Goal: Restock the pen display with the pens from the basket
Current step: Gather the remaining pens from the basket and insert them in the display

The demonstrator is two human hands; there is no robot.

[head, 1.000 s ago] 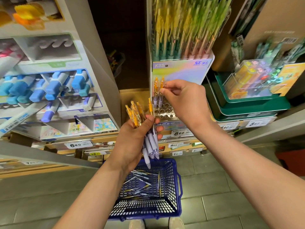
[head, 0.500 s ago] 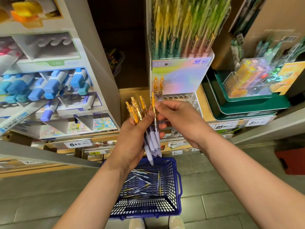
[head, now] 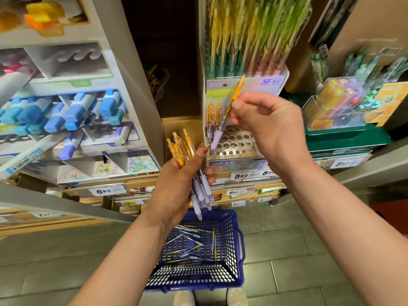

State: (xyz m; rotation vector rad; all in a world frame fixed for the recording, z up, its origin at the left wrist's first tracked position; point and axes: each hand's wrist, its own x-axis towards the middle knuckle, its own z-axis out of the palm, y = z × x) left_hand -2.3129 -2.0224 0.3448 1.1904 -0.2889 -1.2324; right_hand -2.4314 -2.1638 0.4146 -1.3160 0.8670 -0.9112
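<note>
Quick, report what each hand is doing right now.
Left hand: grips a bunch of pens.
Right hand: pinches one pen over the display tray.

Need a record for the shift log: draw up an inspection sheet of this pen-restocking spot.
Surface: clear plastic holed rack of the pen display, most holes unfilled; two orange-topped pens stand at its left.
Job's things: blue plastic mesh basket on the grey tiled floor, loose pens inside.
Clutter: nothing seen.
Grippers: left hand grips a bundle of orange-and-lilac pens; right hand pinches a single orange-and-lilac pen, tip down by the rack.
Cables: nothing seen.
Surroundings: blue-capped markers on the left shelf; green plastic tray on the right; white price tag below.
</note>
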